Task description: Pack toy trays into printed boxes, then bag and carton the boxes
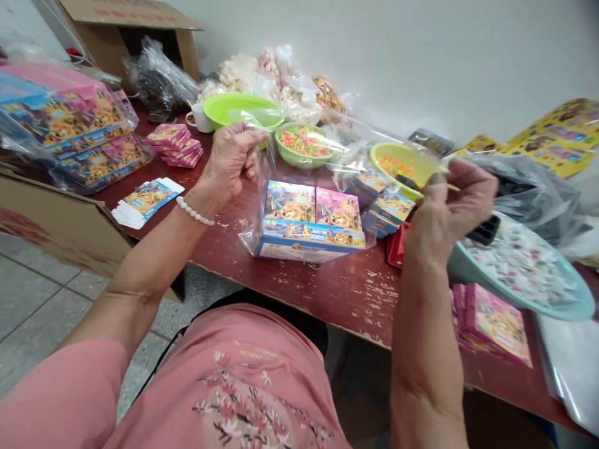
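Observation:
A clear plastic bag (369,134) is stretched between my two hands above the table. Inside its lower part rests a blue display box (311,240) holding blue and pink small boxes with cartoon pictures. My left hand (236,156) pinches the bag's left upper corner, fingers closed. The right upper edge is pinched in my right hand (452,199), its fingers bent round the film. The display box sits upright near the table's front edge, between my forearms. Right behind it are several small blue boxes (390,209).
Wrapped display boxes (93,118) are stacked at the left, near pink boxes (175,144) and flat cartons (150,198). Behind stand a green basin (243,111), a green bowl (304,146) and a yellow bowl (421,165). A teal tray (573,299) of wrapped pieces lies at the right.

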Demonstrator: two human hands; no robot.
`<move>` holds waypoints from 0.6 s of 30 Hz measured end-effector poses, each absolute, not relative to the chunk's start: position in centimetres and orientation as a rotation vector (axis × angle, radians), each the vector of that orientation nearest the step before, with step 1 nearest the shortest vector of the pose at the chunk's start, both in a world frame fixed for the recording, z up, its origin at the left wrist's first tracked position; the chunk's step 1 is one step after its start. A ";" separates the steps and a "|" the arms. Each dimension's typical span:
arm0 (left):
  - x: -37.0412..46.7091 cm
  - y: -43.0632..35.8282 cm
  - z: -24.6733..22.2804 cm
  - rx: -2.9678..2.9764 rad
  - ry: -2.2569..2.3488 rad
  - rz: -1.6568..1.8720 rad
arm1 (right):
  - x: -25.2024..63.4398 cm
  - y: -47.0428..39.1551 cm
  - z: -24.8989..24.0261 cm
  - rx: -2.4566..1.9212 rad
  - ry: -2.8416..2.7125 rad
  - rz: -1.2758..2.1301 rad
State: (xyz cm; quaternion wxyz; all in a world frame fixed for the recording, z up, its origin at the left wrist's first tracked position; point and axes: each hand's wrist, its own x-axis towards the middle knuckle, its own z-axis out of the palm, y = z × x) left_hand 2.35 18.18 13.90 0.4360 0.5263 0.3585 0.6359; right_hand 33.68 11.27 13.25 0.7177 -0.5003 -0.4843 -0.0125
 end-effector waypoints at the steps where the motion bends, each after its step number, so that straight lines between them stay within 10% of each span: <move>1: 2.0 18.0 14.0 1.326 0.884 1.616 | 32.3 9.3 13.1 -1.103 -1.257 -0.182; 6: 1.7 15.8 14.9 1.227 0.861 1.718 | 26.2 4.9 10.5 -1.063 -2.269 -0.343; 18: 1.7 17.2 16.0 1.320 0.891 2.030 | 23.6 8.7 9.7 -0.961 -2.302 0.171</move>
